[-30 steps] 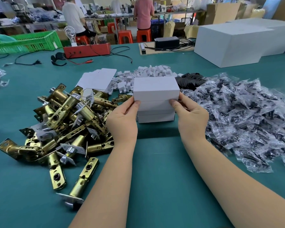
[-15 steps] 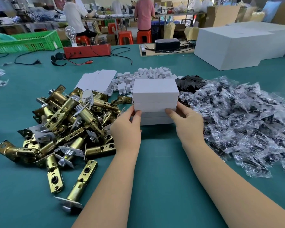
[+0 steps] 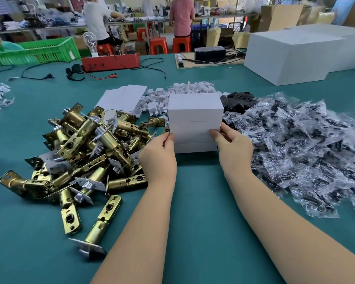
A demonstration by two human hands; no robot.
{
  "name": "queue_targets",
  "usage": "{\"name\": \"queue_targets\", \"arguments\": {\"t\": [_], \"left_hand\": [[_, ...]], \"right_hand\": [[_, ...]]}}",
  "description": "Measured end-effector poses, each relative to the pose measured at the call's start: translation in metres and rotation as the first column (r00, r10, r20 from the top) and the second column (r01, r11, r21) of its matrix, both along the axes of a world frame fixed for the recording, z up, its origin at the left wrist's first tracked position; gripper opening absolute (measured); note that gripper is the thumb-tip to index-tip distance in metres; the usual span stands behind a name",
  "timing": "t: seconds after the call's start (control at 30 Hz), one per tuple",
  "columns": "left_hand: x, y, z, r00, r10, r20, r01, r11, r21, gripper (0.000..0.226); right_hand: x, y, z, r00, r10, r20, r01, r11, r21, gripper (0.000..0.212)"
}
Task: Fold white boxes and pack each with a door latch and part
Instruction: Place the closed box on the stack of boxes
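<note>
three stacked white boxes, long axes left-right, between both hands

There is only one view, from the camera on my head, looking forward and down across the green tabletop from its near edge. It sits close enough that both my forearms run in from the bottom of the frame to the stack of white boxes at the centre. Being wide-angle, it also takes in the far workshop, where seated people work at other benches.
</note>
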State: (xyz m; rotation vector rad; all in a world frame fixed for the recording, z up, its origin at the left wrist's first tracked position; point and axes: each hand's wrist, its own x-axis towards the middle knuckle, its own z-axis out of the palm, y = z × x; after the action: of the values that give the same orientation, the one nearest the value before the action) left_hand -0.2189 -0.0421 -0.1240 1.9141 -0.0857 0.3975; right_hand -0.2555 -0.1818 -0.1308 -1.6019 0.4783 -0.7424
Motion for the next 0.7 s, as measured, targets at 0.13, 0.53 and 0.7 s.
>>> {"name": "queue_targets", "arguments": {"t": [0.13,0.53,0.7], "left_hand": [[0.0,-0.0009,0.0004,1.0,0.005,-0.004,-0.005,1.0,-0.011,0.025],[-0.0003,0.0027,0.0009,0.999,-0.035,0.022,0.028,0.965,0.262,0.023],[0.0024,0.0,-0.0013,0.999,-0.05,0.02,0.039,0.928,0.372,0.036]], "right_hand": [[-0.0001,-0.0004,0.001,1.0,-0.001,-0.015,0.001,1.0,-0.012,0.035],[-0.008,-0.0004,0.0062,0.934,0.033,-0.355,-0.16,0.929,-0.334,0.046],[-0.0008,0.0001,0.0059,0.914,-0.029,-0.404,-0.149,0.903,-0.403,0.042]]}}
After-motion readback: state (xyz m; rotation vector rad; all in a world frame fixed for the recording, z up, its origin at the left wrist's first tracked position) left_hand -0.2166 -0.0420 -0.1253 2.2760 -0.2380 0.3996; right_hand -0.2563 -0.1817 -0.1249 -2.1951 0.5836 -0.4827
